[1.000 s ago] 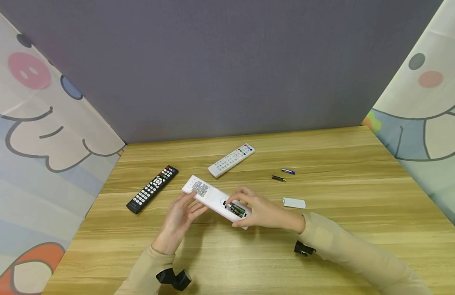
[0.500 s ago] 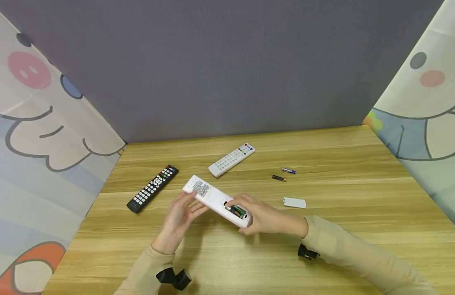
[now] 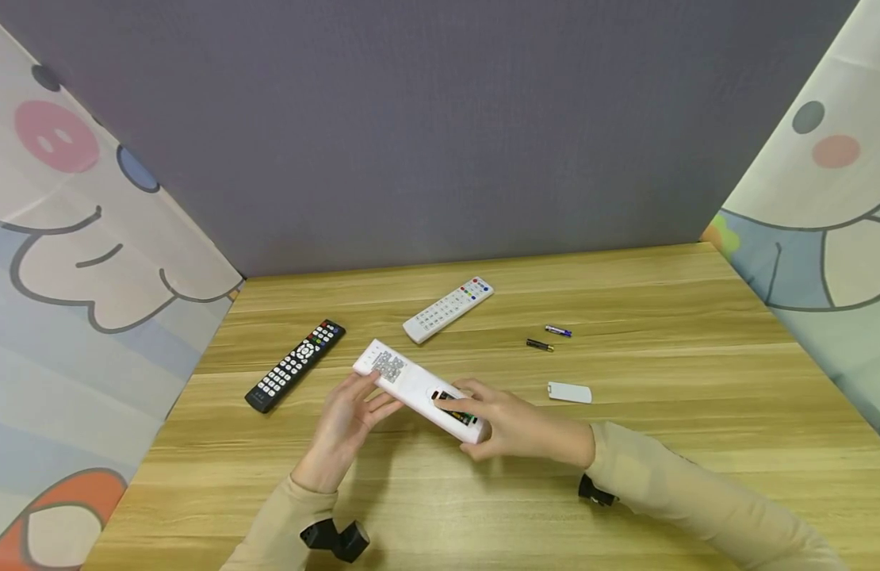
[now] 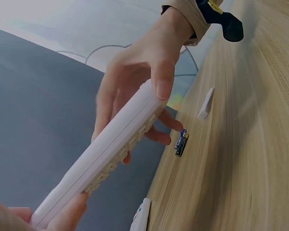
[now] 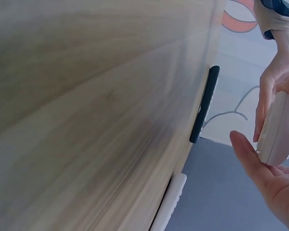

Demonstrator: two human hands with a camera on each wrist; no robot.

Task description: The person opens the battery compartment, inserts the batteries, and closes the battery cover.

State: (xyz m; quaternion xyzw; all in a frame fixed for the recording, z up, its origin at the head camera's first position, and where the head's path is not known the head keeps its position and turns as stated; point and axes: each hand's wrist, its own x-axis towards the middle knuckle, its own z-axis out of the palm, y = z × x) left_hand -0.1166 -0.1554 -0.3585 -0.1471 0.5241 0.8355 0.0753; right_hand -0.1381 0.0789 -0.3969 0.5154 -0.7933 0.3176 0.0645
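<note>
A white remote control (image 3: 411, 386) is held back side up between both hands, its battery compartment uncovered. My left hand (image 3: 345, 424) grips its far left end, beside the printed label. With the thumb at the near end, my right hand (image 3: 507, 424) holds the other end, and a finger lies over the batteries (image 3: 457, 415) in the compartment. In the left wrist view the remote's buttons (image 4: 118, 161) face down, toward the table. To the right, a white battery cover (image 3: 570, 392) lies on the wood.
A black remote (image 3: 295, 366) lies at the left and a second white remote (image 3: 449, 310) farther back, both buttons up. Two loose batteries, one black (image 3: 540, 346) and one purple (image 3: 557, 331), lie at the right. A grey panel (image 3: 440, 143) stands behind the table.
My right hand has shifted slightly right and down along the remote's end. Its finger has moved from the compartment's upper edge across the batteries, covering more of them. The left hand stays put.
</note>
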